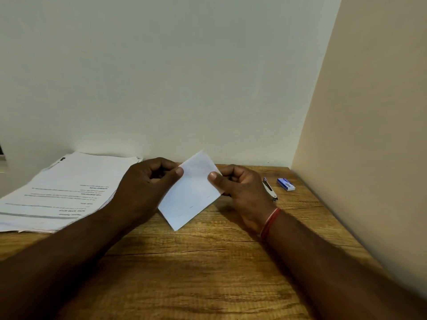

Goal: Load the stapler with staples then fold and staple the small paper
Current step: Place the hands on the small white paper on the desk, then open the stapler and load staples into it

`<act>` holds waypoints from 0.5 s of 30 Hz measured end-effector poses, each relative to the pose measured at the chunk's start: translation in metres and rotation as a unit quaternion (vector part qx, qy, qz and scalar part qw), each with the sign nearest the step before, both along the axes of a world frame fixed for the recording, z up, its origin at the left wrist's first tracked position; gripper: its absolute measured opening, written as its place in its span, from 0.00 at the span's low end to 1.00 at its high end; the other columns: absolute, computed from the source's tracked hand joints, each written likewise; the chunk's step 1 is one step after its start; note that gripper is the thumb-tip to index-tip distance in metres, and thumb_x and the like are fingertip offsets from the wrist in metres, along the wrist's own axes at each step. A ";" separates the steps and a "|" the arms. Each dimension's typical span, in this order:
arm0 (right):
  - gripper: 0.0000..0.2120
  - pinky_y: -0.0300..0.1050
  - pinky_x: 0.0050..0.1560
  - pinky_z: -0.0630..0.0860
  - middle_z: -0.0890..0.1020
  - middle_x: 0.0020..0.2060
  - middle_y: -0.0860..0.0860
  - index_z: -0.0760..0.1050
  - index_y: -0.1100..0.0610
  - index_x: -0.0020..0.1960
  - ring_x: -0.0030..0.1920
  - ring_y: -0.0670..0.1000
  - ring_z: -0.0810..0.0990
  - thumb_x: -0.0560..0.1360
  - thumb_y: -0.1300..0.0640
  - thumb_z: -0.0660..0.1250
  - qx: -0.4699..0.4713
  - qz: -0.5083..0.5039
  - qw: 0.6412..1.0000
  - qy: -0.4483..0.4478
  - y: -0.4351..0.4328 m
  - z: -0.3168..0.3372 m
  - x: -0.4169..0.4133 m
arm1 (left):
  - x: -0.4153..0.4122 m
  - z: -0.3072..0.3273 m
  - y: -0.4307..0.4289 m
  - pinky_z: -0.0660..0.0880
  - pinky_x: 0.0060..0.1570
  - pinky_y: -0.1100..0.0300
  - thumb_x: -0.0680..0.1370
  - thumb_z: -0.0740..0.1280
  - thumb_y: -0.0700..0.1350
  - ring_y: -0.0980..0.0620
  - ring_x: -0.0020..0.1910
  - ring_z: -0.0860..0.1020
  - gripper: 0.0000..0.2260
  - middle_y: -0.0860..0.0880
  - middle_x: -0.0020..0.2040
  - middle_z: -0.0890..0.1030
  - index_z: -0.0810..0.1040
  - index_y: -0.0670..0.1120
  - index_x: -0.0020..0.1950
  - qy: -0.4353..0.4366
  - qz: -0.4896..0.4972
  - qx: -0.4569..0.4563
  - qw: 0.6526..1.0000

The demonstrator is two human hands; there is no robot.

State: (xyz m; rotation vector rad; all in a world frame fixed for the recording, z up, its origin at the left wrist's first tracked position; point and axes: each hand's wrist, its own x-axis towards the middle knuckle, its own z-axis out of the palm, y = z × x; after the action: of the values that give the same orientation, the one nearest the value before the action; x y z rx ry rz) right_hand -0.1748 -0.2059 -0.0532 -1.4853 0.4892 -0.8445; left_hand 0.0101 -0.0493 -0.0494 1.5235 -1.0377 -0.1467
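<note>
A small folded white paper [190, 192] is held tilted just above the wooden desk [184, 262], with three staples showing along its lower right edge. My left hand [147, 183] pinches its upper left edge between thumb and fingers. My right hand [240, 188] pinches its right edge the same way. The silver stapler [270, 190] lies on the desk just behind my right hand, partly hidden by it. A small blue staple box [286, 184] lies to the right of the stapler.
A stack of printed sheets [62, 192] lies at the left of the desk against the white back wall. A beige side wall [358, 135] bounds the desk on the right.
</note>
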 end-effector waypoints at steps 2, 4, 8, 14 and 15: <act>0.10 0.55 0.55 0.86 0.90 0.51 0.61 0.84 0.65 0.54 0.50 0.56 0.89 0.80 0.57 0.78 -0.030 -0.025 0.999 -0.012 -0.002 0.000 0.001 | 0.001 -0.002 -0.001 0.80 0.49 0.55 0.83 0.78 0.52 0.56 0.48 0.87 0.02 0.57 0.47 0.90 0.90 0.56 0.50 -0.024 0.012 0.007 1.000; 0.08 0.49 0.52 0.85 0.91 0.49 0.57 0.86 0.61 0.50 0.49 0.53 0.89 0.82 0.55 0.76 -0.031 -0.039 0.999 -0.017 -0.004 0.001 0.001 | 0.005 -0.004 -0.002 0.78 0.48 0.58 0.82 0.78 0.51 0.59 0.49 0.87 0.02 0.57 0.47 0.90 0.90 0.55 0.53 -0.027 0.024 0.013 0.999; 0.11 0.47 0.52 0.84 0.90 0.44 0.48 0.88 0.52 0.49 0.47 0.49 0.89 0.81 0.44 0.75 -0.158 -0.141 0.975 0.074 -0.018 0.004 -0.003 | 0.020 -0.008 -0.004 0.75 0.48 0.62 0.84 0.75 0.51 0.61 0.51 0.85 0.04 0.58 0.51 0.90 0.90 0.55 0.56 -0.061 0.067 0.035 0.995; 0.35 0.56 0.69 0.77 0.83 0.66 0.52 0.79 0.48 0.69 0.69 0.59 0.79 0.70 0.30 0.76 -0.307 -0.325 0.773 0.451 -0.073 0.003 -0.035 | 0.051 -0.018 -0.010 0.73 0.61 0.56 0.86 0.73 0.45 0.51 0.62 0.83 0.07 0.54 0.58 0.88 0.90 0.52 0.60 -0.090 0.121 0.080 0.985; 0.38 0.56 0.69 0.77 0.81 0.68 0.55 0.78 0.49 0.70 0.70 0.61 0.79 0.69 0.28 0.75 -0.293 -0.318 0.750 0.501 -0.079 0.002 -0.038 | 0.054 -0.020 -0.010 0.73 0.62 0.56 0.86 0.73 0.45 0.50 0.62 0.83 0.07 0.54 0.58 0.88 0.90 0.52 0.60 -0.089 0.123 0.084 0.985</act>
State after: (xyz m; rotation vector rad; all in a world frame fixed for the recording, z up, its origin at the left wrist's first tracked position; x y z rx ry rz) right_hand -0.2128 -0.2846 -0.0508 -2.3875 1.7403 -0.6493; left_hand 0.0641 -0.0597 -0.0699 1.8301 -0.9867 0.0787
